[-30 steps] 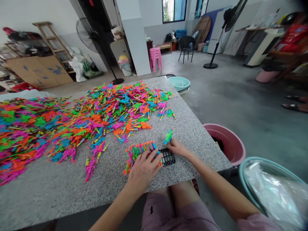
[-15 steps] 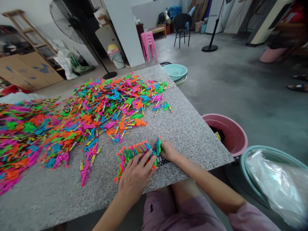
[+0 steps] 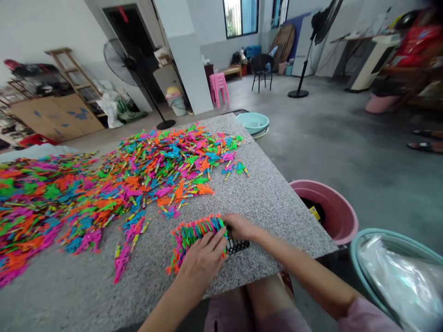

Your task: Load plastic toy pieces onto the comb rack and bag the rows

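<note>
A tight row of upright small plastic toys (image 3: 194, 232) in pink, orange, green and blue stands in a black lattice rack (image 3: 238, 246) near the table's front edge. My left hand (image 3: 204, 258) rests along the near side of the row, fingers stretched out over the toys. At the row's right end, my right hand (image 3: 238, 226) has its fingers closed at the last small plastic toy, a green and blue one; its fingertips are partly hidden. Bare lattice shows beneath and to the right of that hand. A big loose heap of the same toys (image 3: 148, 166) covers the far and left table.
The grey speckled table (image 3: 273, 207) ends at a corner on my right. Beyond it stand a pink tub (image 3: 327, 203) and a teal basket (image 3: 360, 258) with clear plastic bags (image 3: 398, 276). A light-blue basin (image 3: 254, 121) sits past the far edge. Standing fans (image 3: 301, 92) are farther off.
My right hand has brought a blue-green toy left and down against the row's end. My left hand stays on the row. The view has tilted up slightly.
</note>
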`<state>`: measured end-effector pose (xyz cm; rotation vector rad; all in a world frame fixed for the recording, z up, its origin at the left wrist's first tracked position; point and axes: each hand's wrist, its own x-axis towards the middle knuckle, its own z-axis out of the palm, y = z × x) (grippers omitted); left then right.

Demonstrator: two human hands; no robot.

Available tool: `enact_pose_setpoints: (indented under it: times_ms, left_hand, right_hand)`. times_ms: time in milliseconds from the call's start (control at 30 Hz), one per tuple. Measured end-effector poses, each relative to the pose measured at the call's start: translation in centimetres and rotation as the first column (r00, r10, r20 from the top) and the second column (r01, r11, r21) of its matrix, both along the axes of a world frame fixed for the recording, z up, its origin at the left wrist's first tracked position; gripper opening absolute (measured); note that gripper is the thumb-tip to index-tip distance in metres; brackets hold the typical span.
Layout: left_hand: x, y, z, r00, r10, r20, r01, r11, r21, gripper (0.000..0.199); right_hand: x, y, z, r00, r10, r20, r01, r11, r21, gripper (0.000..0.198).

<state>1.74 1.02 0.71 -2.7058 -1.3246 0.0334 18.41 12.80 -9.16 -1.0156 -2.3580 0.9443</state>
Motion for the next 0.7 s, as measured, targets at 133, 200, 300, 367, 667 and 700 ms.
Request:
enact_pose_setpoints:
  times_ms: [133, 200, 300, 367, 667, 700]
  left_hand:
    - [-0.4, -0.1, -0.6, 0.999, 0.02, 0.046, -0.02, 1.0, 0.004, 0.027]
    - [-0.5, -0.2, -0.8, 0.997, 0.02, 0.068, -0.021, 1.0, 0.009, 0.027]
    - [-0.6, -0.2, -0.7, 0.996, 0.019, 0.09, -0.021, 1.0, 0.011, 0.024]
    - [-0.4, -0.2, -0.5, 0.995, 0.023, 0.096, -0.024, 1.0, 0.006, 0.024]
    - [0.9, -0.3, 0.6, 0.992, 0.028, 0.12, -0.022, 0.998, -0.054, 0.017]
    - [1.0, -0.3, 0.7, 0.992, 0.02, 0.126, -0.014, 0.999, -0.046, 0.017]
  right_hand:
    - [3.5, 7.8, 1.3, 0.862, -0.505, 0.048, 0.495, 0.858, 0.138, 0.04]
    - [4.7, 11.1, 1.9, 0.731, -0.669, 0.135, 0.631, 0.737, 0.242, 0.037]
    - [5.5, 13.0, 2.0, 0.719, -0.658, 0.226, 0.605, 0.751, 0.264, 0.027]
    - [6.2, 12.6, 1.7, 0.71, -0.662, 0.24, 0.619, 0.749, 0.235, 0.024]
    - [9.9, 1.3, 0.4, 0.79, -0.588, 0.175, 0.611, 0.778, -0.144, 0.013]
    - [9.3, -1.1, 0.0, 0.82, -0.556, 0.136, 0.572, 0.795, -0.203, 0.011]
